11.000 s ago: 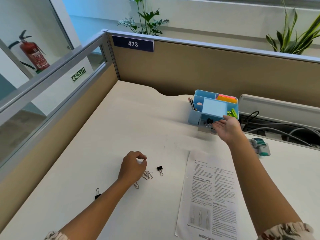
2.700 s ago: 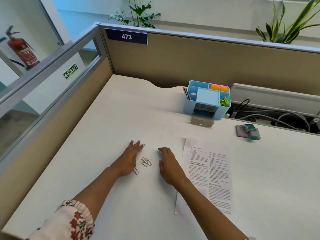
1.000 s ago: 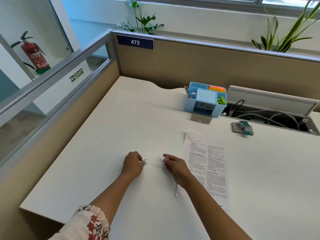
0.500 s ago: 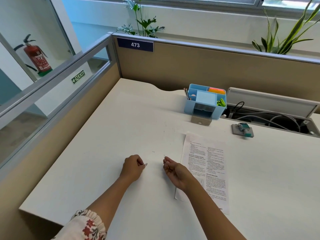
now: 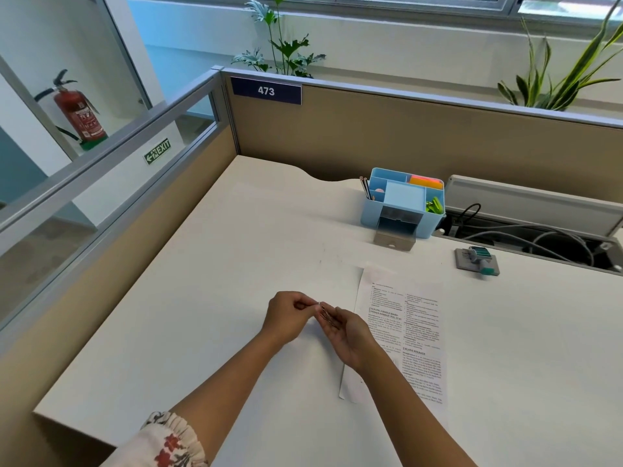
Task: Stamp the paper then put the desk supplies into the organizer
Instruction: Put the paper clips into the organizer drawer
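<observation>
My left hand pinches a clip into the cupped right hand, which gathers the clips for the organizer at one o'clock.

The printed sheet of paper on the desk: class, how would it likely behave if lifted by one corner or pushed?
The printed sheet looks thin and lies flat on the desk, so it would probably flop when lifted. Pushed, it would likely slide easily over that smooth top.

White desk: left hand and right hand pinching paper clips; printed paper; blue organizer; stamp.
</observation>
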Demonstrator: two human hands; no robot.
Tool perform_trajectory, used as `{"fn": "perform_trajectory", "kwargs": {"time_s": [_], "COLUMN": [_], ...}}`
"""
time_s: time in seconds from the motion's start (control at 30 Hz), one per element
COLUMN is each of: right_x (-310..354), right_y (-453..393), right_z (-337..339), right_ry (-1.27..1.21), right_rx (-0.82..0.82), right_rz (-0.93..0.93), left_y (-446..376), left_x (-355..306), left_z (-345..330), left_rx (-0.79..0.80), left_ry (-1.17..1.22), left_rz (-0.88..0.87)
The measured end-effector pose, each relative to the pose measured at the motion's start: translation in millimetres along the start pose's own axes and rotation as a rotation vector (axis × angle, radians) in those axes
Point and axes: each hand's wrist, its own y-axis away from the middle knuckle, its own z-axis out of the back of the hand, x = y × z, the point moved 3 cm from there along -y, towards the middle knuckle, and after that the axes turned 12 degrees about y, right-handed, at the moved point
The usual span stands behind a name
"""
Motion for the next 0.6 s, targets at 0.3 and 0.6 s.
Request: {"fn": "perform_trajectory", "kwargs": {"time_s": [0.3, 0.6], "right_x": [18, 40], "right_y": [-6, -15], "right_z": [1, 1], "right_ry": [0.102, 0.121], "right_rx": [-0.005, 0.015], "right_rz": [0.032, 0.077], "left_y": [-11, -33], "left_x": [-11, -19], "left_z": [-19, -33], "left_rx": [0.003, -0.028], "left_ry": [-0.057, 0.096], "left_rz": [-0.022, 0.046]}}
